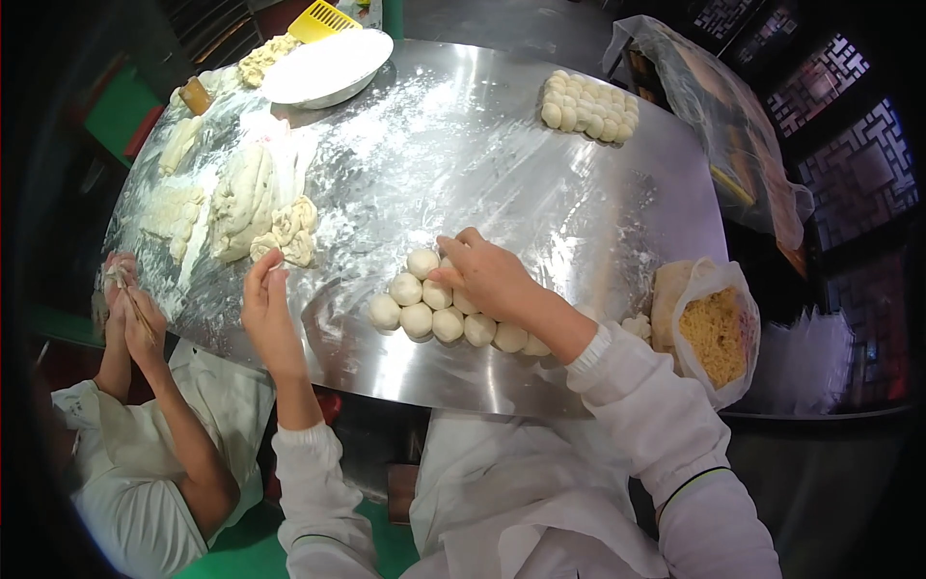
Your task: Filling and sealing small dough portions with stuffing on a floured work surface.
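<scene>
- Dough balls, near group (416,319): pale, round, packed touching in staggered rows; beneath and to the left of the right grip, which hides some of them.
- Dough balls, far block (590,108): closely packed, well beyond the right grip, toward the far edge of the desk (492,183).
- Stage, as judged: the far block looks fully shaped and gathered; the near group looks shaped and partly arranged, its upper edge uneven.
- Remaining, as judged: small dough lump (294,232), just beyond the left grip, and long dough mass (243,201), farther beyond it, both unshaped.
- Right grip (482,275): palm down over the near group, forearm slanting in from the lower right; thumb and index finger parted about a partly hidden ball. Whether they press it cannot be told.
- Left grip (265,304): raised, forearm nearly upright, fingers loosely curled and thumb apart; nothing visible held.
- White basin (328,72): far beyond the left grip, with white contents.
- Bag of yellow crumbly matter (714,338): to the right of the right grip, open-mouthed.
- Co-worker (145,521): left of the left grip, grasping thin sticks.
</scene>
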Tool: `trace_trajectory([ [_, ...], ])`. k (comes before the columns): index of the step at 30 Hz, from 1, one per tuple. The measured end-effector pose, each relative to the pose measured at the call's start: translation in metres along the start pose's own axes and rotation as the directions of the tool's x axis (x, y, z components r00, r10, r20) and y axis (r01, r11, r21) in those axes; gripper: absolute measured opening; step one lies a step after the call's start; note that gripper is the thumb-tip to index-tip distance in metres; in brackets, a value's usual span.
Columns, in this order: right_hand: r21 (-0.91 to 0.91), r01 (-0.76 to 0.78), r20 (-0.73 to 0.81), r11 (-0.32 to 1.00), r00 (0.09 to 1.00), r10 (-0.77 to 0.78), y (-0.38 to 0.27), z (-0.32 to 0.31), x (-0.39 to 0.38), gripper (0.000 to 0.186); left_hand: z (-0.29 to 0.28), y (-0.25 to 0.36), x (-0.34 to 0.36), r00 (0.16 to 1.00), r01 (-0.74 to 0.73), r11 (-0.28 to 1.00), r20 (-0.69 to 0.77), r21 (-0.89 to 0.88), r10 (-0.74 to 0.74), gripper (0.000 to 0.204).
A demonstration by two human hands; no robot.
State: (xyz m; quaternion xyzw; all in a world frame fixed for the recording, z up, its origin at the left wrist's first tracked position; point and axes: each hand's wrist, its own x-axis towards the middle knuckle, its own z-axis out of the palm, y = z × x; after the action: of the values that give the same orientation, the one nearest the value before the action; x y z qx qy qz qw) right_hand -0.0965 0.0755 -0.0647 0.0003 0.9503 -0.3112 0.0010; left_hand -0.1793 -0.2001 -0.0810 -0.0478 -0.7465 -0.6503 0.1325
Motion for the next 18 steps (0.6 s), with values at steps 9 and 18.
trace_trajectory([
  [9, 0.049, 0.118, -0.499, 0.992, 0.863, -0.078, 0.032, -0.079, -0.147, 0.027, -0.004, -0.043, 0.063, 0.771, -0.637, 0.411, 0.552, 0.652, 0.318, 0.034],
  [18, 0.23, 0.248, -0.183, 0.941, 0.961, -0.209, 0.012, 0.005, -0.24, 0.045, -0.026, -0.059, 0.078, 0.898, -0.435, 0.664, 0.35, 0.608, 0.268, 0.019],
])
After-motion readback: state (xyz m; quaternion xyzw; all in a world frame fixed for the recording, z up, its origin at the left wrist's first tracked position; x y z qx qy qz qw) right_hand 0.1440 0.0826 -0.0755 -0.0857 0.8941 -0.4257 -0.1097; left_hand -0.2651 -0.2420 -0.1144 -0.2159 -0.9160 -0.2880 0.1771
